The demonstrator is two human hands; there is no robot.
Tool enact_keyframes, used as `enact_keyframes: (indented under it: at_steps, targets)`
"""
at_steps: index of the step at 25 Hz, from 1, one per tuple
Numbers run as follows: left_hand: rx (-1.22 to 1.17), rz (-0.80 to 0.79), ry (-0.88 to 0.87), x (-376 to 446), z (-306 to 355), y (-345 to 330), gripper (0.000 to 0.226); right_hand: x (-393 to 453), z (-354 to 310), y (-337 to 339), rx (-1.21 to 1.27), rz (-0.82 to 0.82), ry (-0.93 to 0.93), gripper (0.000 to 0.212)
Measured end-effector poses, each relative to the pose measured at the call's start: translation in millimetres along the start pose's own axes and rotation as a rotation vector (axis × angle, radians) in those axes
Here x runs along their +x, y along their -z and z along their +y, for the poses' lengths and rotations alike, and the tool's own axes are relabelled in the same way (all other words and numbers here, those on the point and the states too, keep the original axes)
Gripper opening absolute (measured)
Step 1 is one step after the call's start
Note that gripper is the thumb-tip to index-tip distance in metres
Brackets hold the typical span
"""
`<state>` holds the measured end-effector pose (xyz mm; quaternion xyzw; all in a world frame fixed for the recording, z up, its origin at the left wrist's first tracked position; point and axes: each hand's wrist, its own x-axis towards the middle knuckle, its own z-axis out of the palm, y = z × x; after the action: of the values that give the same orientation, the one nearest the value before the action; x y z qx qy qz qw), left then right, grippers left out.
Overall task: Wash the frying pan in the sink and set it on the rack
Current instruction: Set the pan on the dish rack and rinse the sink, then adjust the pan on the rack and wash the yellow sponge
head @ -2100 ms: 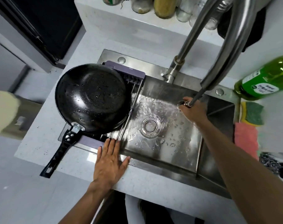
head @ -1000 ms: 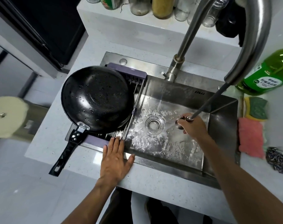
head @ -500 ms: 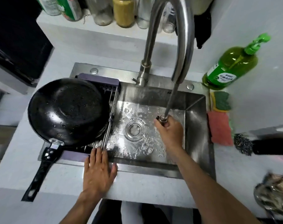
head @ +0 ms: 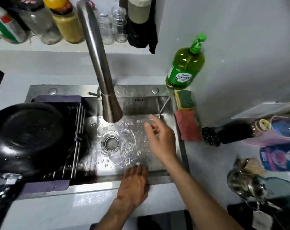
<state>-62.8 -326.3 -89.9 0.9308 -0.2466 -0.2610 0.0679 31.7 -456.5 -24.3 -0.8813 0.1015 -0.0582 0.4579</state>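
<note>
While it lies upside down on the rack [head: 58, 185] left of the drain [head: 111, 143], the frying pan [head: 27, 138] looks wet, rigid, probably heavy; its handle [head: 3, 205] suits gripping. Left hand [head: 134, 186] lies flat on the sink [head: 91, 92] edge, fingers together; right hand [head: 159, 138] hovers, fingers loosely spread.

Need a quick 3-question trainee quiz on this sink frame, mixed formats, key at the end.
1. True or false: the frying pan lies in the sink basin under the faucet.
2. What does the right hand hold? A) a sponge B) nothing C) the soap bottle
3. Fill in: the left hand rests on the sink's front ____.

Key:
1. False; it sits on the rack at the left.
2. B
3. edge
</note>
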Motion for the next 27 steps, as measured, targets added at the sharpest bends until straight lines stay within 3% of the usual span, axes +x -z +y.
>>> enact_keyframes:
  at_steps: [3,5,11,14,20,22,24,26,27]
  targets:
    - [-0.023,-0.009,-0.034,17,20,-7,0.064,13,87,45,-0.530,-0.079,-0.207,0.054]
    - [-0.044,-0.014,-0.047,25,26,-13,0.062,26,121,61,-0.689,-0.195,-0.265,0.062]
    - [-0.215,0.010,-0.041,39,36,-12,0.055,-57,160,95,-0.868,-0.297,-0.262,0.056]
    - [-0.282,0.059,-0.022,45,34,-3,0.054,-73,177,120,-0.864,-0.126,-0.423,0.051]
    - [-0.243,0.013,-0.009,48,20,6,0.059,-56,172,127,-0.852,-0.056,-0.778,0.052]
    - [-0.280,0.042,0.019,51,15,6,0.057,-58,154,118,-0.865,-0.004,-0.627,0.043]
    - [-0.330,0.071,0.069,58,9,7,0.057,-45,131,94,-0.766,0.029,-0.336,0.036]
    - [-0.375,0.097,0.105,65,4,8,0.056,-1,113,72,-0.647,-0.017,-0.105,0.043]
    - [-0.384,0.110,0.116,68,2,8,0.055,28,104,64,-0.602,-0.072,-0.098,0.052]
